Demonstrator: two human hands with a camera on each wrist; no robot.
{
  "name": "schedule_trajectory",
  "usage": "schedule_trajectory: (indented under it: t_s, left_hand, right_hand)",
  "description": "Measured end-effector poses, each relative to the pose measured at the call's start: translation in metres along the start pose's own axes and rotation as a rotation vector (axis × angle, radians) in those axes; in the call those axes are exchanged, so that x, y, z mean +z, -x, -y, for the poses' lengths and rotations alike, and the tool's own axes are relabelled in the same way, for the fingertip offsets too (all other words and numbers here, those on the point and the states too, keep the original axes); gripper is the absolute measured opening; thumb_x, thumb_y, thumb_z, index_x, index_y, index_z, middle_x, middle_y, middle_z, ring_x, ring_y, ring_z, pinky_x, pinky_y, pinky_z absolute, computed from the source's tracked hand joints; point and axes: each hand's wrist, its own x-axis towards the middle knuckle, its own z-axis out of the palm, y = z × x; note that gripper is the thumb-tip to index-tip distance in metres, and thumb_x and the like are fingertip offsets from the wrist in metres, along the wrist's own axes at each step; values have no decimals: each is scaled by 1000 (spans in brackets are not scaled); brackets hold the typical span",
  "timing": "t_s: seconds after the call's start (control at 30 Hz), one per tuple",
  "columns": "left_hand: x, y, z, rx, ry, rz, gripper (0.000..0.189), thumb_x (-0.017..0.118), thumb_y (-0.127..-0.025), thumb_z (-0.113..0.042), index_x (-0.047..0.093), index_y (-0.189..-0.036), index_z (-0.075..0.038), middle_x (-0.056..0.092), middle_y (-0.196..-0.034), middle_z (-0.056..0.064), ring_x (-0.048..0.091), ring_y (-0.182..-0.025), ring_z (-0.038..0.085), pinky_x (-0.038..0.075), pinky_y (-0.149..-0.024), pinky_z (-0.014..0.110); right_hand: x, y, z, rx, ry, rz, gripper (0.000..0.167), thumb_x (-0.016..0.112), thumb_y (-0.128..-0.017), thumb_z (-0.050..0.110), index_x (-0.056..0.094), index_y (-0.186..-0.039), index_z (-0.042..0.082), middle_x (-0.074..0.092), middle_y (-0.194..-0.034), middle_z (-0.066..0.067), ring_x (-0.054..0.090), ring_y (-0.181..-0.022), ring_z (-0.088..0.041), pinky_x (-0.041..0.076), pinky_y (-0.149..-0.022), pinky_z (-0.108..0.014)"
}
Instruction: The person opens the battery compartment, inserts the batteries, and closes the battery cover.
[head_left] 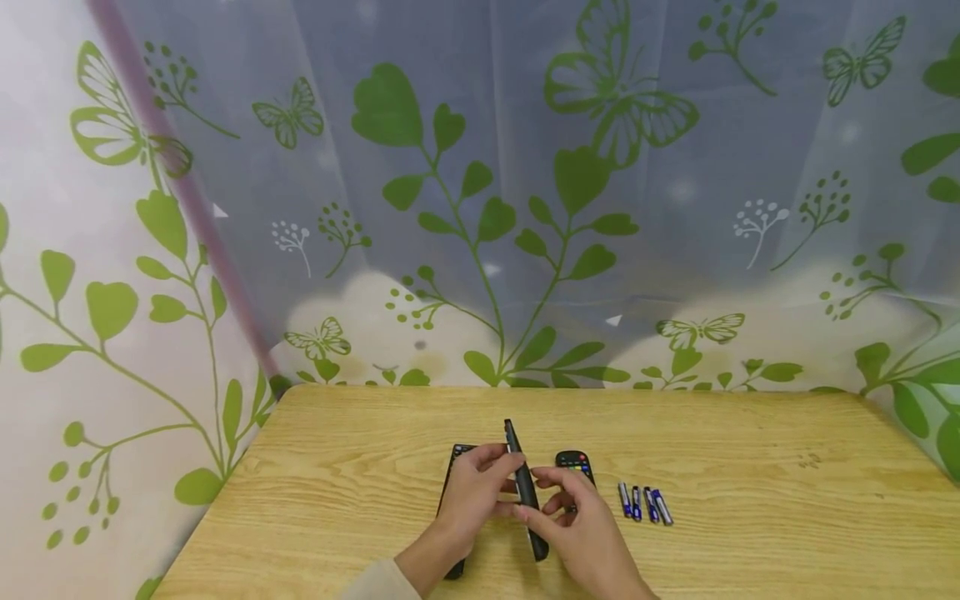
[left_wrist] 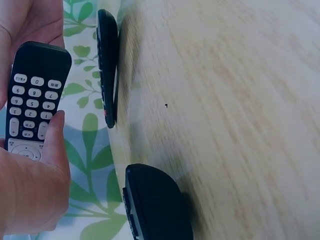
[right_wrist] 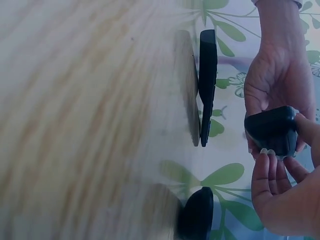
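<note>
A slim black remote control [head_left: 527, 493] is held up on edge above the table between both hands. My left hand [head_left: 468, 493] grips it by its sides, the thumb along the edge. In the left wrist view its face shows white number buttons and a silver lower section. My right hand [head_left: 588, 533] holds the same remote from the back, with thumb and fingertips on its casing. The right wrist view shows the dark end of this remote [right_wrist: 272, 127] between the two hands.
On the wooden table [head_left: 750, 467], a long black remote [head_left: 453, 572] lies to the left, partly behind the left hand. Another black remote with coloured buttons [head_left: 573, 459] lies behind the right hand. Several blue-and-silver batteries [head_left: 637, 503] lie in a row farther right. A patterned curtain [head_left: 495, 208] hangs behind.
</note>
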Motion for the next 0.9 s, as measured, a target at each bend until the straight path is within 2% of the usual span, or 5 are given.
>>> schedule_trajectory:
  t_s: [0.2,0.4,0.63,0.8,0.9]
  left_hand:
    - [0,1,0,33,39,-25,47,60,-93,-27,53,-125,6,62,-104,12,63,-81,18,58,-67,34]
    - [-1,3,1,57,46,-24,48,58,-95,-28,51,-127,8,60,-104,12,62,-82,18,57,-67,33]
    - [0,4,3,67,80,-34,45,56,-96,-28,53,-125,6,60,-102,12,63,-82,19,57,-71,36]
    - [1,4,4,62,78,-37,44,54,-97,-26,51,-126,7,60,-102,13,63,-84,20,57,-72,37]
    - [2,4,5,61,75,-34,44,52,-97,-24,49,-128,8,60,-103,15,64,-86,22,57,-72,38]
  right_hand:
    - [1,3,-2,-14,5,-5,43,76,-82,30,63,-118,12,53,-112,-11,53,-81,-18,49,-65,-26]
    - [3,5,-5,-25,35,-5,43,74,-83,35,63,-117,12,53,-114,-10,53,-81,-16,50,-64,-26]
    - [0,9,-5,-7,28,92,49,73,-85,33,57,-129,16,52,-117,-11,57,-82,-18,51,-64,-28]
    - [-2,10,-6,-17,73,123,51,73,-85,35,55,-131,19,54,-115,-10,57,-82,-17,50,-64,-30]
    - [-2,11,-7,-38,146,109,51,73,-84,36,56,-130,21,54,-114,-8,57,-80,-15,49,-62,-28]
